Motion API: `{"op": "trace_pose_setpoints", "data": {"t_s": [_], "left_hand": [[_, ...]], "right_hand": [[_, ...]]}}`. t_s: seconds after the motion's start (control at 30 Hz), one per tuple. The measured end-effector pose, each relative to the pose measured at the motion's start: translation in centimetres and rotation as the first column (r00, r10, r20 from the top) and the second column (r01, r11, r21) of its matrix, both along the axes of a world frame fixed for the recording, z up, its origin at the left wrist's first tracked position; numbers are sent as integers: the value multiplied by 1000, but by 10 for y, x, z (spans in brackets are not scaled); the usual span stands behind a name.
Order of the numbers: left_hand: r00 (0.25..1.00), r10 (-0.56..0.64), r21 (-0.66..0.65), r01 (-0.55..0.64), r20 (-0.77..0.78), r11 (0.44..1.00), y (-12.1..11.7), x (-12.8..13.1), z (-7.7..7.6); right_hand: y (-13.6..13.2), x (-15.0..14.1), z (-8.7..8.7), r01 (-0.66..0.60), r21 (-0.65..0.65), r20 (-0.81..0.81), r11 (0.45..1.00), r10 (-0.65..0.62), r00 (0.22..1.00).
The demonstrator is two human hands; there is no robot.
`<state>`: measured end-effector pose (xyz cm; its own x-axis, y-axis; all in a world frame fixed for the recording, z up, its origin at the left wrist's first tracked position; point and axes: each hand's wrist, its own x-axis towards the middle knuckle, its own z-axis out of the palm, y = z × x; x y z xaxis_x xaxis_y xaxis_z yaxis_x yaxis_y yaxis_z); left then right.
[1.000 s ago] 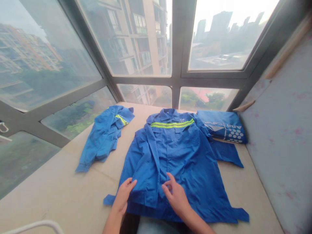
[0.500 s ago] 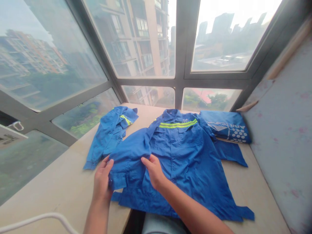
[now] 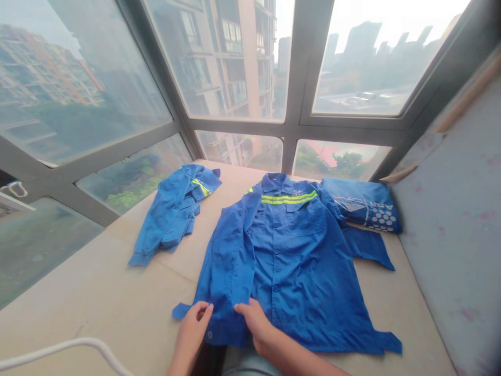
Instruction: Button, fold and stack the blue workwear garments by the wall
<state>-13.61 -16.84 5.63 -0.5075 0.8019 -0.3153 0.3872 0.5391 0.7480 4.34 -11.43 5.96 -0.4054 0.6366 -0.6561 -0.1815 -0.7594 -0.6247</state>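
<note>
A blue work jacket [image 3: 297,261] with a yellow-green reflective stripe lies front up, collar toward the window. Its left-side sleeve [image 3: 233,261] runs down along the jacket's body toward me. My left hand [image 3: 195,324] pinches the outer edge of that sleeve close to the cuff. On the sleeve's inner edge, my right hand [image 3: 254,321] grips the cloth between thumb and fingers. The cuff, with a button showing, hangs at the table's near edge. The jacket's other sleeve [image 3: 370,245] stretches out to the right.
A second blue jacket [image 3: 168,214], folded, lies at the left by the window. A folded blue bundle with white print [image 3: 362,203] sits at the back right against the wall. A white cable [image 3: 78,342] curves over the table [image 3: 129,308] at lower left.
Both hands have moved toward me, and the sleeve, earlier lifted and angled out to the left, now lies straight down along the jacket's side.
</note>
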Motion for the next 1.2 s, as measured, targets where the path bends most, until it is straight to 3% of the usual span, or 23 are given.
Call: {"op": "trace_pose_setpoints", "data": {"t_s": [0.1, 0.17, 0.23, 0.3, 0.37, 0.4, 0.5, 0.6, 0.7, 0.83, 0.9, 0.97, 1.03, 1.13, 1.2], "left_hand": [[994, 101, 78, -104, 41, 991, 5, 3, 4], [956, 226, 104, -248, 186, 963, 7, 9, 5], [857, 296, 41, -344, 422, 938, 8, 15, 9], [704, 305, -67, -345, 641, 936, 7, 21, 15], [594, 284, -107, -315, 753, 943, 5, 25, 21], [583, 270, -100, -307, 767, 946, 4, 26, 23], [680, 243, -60, -282, 692, 958, 1, 23, 24], [779, 253, -38, -283, 573, 958, 3, 11, 26], [832, 247, 58, -316, 497, 947, 14, -3, 43], [888, 236, 281, -361, 394, 889, 27, -15, 78], [903, 195, 301, -322, 382, 898, 26, -16, 84], [911, 154, 211, -248, 382, 945, 18, -17, 74], [923, 107, 71, -143, 369, 987, 6, -21, 52], [954, 64, -78, -43, 294, 996, -11, -33, 15], [974, 35, -126, -7, 222, 992, -17, -43, -2]], "right_hand": [[6, -3, 15, -1, -75, -112, 997, -7, 994], [10, -6, 24, -4, -139, -242, 990, -30, 970], [14, -9, 30, -16, -184, -345, 983, -49, 937], [16, -11, 31, -7, -196, -382, 981, -70, 921], [15, -12, 24, 9, -174, -370, 985, -74, 926], [14, -11, 18, 24, -144, -342, 989, -72, 937], [7, -10, -4, 28, -53, -204, 998, -39, 978], [7, -12, -15, -36, -88, -119, 995, 25, 993], [16, -19, 0, -81, -41, -173, 996, 73, 982], [30, -24, 34, -11, 222, -349, 975, 90, 933], [31, -22, 35, -19, 260, -318, 965, 104, 942], [28, -17, 22, -99, 226, -200, 969, 145, 969], [20, -11, 0, -209, 158, -54, 965, 220, 974], [9, -1, -27, -373, 52, 101, 927, 366, 925], [7, 8, -32, -465, 56, 161, 883, 452, 877]]}}
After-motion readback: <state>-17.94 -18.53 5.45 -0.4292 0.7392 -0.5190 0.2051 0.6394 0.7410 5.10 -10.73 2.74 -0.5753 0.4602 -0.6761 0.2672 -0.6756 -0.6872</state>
